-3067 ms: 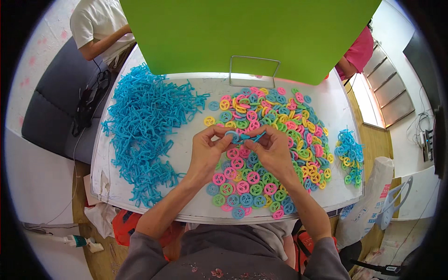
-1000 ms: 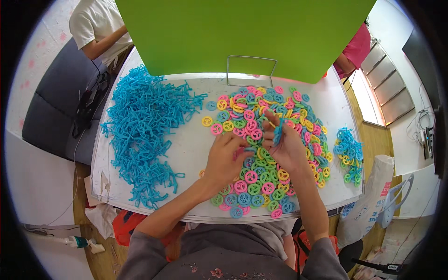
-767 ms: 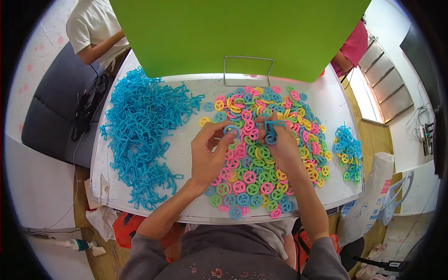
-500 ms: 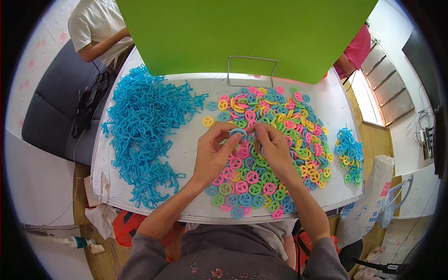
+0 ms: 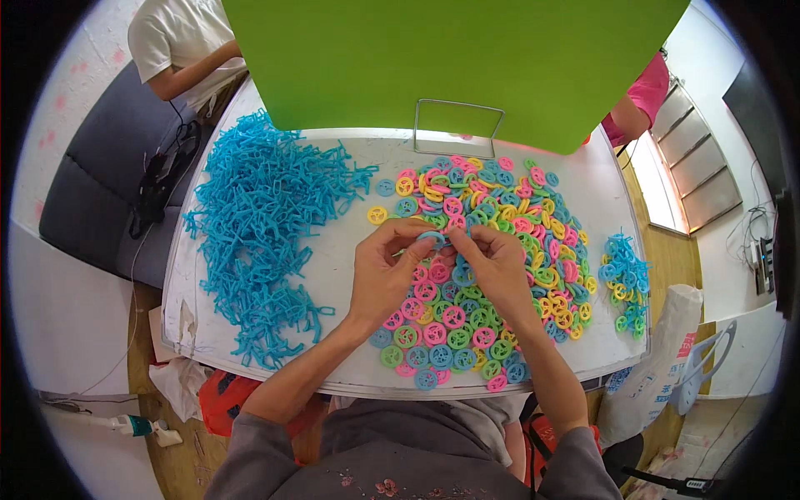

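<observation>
Above the near part of a pile of plastic wheels (image 5: 454,317), in pink, yellow, green and blue, my two hands meet with their fingertips close together. My left hand (image 5: 385,271) pinches a blue wheel (image 5: 431,237) between thumb and fingers. Beside it, my right hand (image 5: 500,271) is closed in a pinch; its fingers hide what they hold, if anything. To the left of my hands lies a large heap of blue plastic link-shaped pieces (image 5: 258,217).
A green board (image 5: 458,67) rises at the far side, with a wire stand (image 5: 460,104) before it. A small pile of wheels with blue pieces attached (image 5: 623,271) lies at the right edge of the white table (image 5: 346,258). Two other people (image 5: 187,50) are partly visible behind.
The whole view has shifted slightly. My fingertips have drawn closer together at the blue wheel, and its tilt has changed a little; the piles look the same.
</observation>
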`<state>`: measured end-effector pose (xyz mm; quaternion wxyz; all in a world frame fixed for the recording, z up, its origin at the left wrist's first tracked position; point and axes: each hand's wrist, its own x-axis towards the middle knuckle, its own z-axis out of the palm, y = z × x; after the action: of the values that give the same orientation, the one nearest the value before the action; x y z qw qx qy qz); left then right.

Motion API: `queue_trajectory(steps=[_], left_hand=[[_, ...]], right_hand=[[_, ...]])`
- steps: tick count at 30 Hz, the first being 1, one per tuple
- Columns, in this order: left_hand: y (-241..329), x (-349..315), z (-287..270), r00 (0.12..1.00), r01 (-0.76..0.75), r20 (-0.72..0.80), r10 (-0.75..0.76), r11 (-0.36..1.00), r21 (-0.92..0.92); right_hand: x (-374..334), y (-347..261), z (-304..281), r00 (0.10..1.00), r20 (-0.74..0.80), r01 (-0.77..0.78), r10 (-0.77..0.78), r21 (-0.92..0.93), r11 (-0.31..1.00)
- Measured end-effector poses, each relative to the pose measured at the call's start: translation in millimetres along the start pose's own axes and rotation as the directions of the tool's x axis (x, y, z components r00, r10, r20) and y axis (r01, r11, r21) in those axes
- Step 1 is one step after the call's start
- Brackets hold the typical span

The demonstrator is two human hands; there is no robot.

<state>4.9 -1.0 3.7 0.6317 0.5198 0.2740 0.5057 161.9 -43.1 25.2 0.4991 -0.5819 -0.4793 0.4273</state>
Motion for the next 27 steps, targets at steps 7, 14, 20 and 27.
queue_trajectory(steps=[7, 14, 20, 27], left_hand=[[5, 2, -5, 0.999, 0.037, 0.026, -0.040, 0.995, 0.096], [-2, 0, -3, 0.997, 0.043, 0.057, -0.050, 0.994, 0.104], [-2, -2, -2, 0.997, 0.045, 0.053, -0.050, 0.993, 0.105], [-8, -3, 0, 0.998, 0.053, -0.043, -0.050, 0.996, 0.071]], right_hand=[[0, 5, 2, 0.997, 0.027, 0.076, -0.072, -0.156, 0.985], [-2, 5, 6, 0.982, 0.187, -0.055, 0.030, 0.130, 0.990], [-3, 5, 7, 0.952, 0.222, -0.276, 0.212, 0.315, 0.908], [-4, 5, 13, 0.890, 0.219, -0.454, 0.400, 0.513, 0.729]])
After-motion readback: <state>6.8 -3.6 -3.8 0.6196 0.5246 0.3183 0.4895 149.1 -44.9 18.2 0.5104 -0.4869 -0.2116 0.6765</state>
